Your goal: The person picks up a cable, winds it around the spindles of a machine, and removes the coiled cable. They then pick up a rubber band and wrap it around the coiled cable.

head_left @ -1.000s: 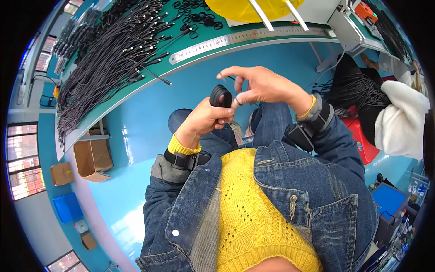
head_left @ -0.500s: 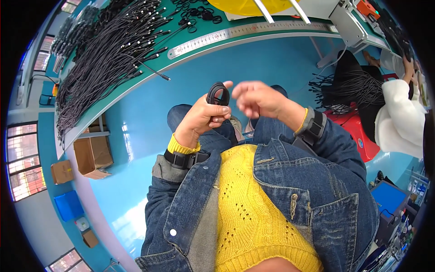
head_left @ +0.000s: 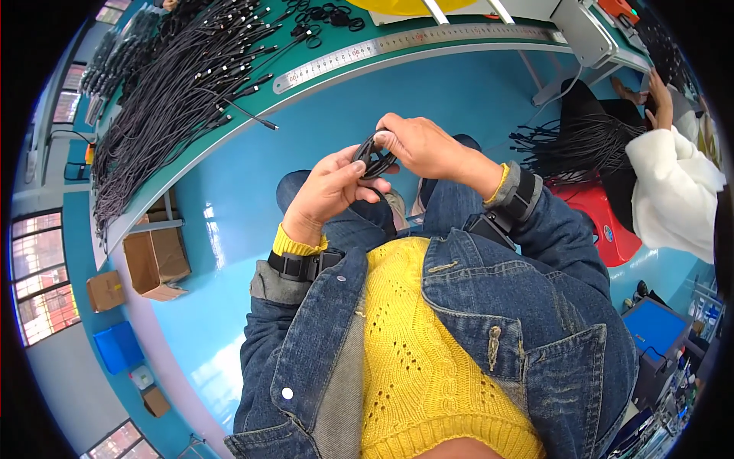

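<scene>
A coiled black cable [head_left: 376, 164] is held between my two hands, above my lap. My left hand [head_left: 327, 186] is closed on the coil's left side, thumb on top. From above and the right, my right hand [head_left: 427, 147] grips the same coil, its thumb and fingers pinched at the upper edge. A short stretch of the cable hangs below the coil near my left fingers. The cable's ends cannot be made out among the fingers.
Many loose black cables [head_left: 176, 115] lie on the green table [head_left: 264, 99] at upper left. Small black coils [head_left: 329, 17] and a steel ruler [head_left: 367, 52] lie along its edge. To the right, a co-worker in a white sleeve [head_left: 669, 183] sits near more cables [head_left: 589, 134] and a red stool [head_left: 612, 229].
My right hand has moved left and closed on the coil, which now looks tilted and less round. The co-worker's arm at right has shifted.
</scene>
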A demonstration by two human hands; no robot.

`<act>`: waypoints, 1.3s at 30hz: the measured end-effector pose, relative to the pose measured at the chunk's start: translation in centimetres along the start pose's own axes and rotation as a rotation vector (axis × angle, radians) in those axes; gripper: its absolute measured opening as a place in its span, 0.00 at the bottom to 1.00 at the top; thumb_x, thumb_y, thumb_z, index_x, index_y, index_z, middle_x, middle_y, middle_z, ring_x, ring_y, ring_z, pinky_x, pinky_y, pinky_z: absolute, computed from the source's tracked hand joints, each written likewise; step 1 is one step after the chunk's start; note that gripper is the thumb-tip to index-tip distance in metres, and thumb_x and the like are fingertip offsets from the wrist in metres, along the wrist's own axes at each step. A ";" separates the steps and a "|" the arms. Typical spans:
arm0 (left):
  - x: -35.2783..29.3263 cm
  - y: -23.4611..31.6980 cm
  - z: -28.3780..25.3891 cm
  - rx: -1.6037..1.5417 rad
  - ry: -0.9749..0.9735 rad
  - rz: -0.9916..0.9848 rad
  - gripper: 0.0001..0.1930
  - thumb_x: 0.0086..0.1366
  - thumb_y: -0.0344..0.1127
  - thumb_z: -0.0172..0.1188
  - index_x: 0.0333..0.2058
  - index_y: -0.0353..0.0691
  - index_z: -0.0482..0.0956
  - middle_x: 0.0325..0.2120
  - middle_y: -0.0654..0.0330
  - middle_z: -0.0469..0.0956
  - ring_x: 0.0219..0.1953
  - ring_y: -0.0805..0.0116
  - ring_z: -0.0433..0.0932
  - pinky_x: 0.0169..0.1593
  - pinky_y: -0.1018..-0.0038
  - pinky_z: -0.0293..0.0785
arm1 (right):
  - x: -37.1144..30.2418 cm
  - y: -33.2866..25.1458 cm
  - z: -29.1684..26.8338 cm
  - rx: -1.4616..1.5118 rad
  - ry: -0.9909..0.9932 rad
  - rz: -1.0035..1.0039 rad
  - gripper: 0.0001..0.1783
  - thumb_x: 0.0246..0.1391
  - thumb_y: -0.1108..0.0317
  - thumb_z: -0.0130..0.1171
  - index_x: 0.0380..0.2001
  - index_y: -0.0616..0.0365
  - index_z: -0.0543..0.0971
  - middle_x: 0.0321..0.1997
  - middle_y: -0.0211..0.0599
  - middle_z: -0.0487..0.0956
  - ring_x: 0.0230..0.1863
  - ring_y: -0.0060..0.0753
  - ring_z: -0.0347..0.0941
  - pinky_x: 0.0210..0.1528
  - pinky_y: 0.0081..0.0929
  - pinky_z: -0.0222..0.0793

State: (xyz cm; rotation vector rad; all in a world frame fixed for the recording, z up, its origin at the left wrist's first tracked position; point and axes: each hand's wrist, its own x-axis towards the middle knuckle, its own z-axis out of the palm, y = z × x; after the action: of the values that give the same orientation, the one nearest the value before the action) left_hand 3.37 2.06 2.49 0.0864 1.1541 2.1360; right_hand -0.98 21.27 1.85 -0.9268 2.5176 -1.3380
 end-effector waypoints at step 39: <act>0.2 -1.7 1.6 0.653 0.028 -0.067 0.15 0.47 0.31 0.57 0.35 0.33 0.69 0.21 0.61 0.70 0.18 0.76 0.65 0.19 0.79 0.61 | -1.4 -2.3 1.9 0.022 -0.123 0.023 0.13 0.52 0.63 0.45 0.35 0.62 0.67 0.27 0.54 0.73 0.30 0.56 0.70 0.30 0.42 0.66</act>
State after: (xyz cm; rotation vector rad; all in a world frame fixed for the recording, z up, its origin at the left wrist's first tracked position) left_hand 4.73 3.89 2.10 0.3051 1.7994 1.6297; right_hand 1.94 19.81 2.31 -0.9427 2.4097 -1.2599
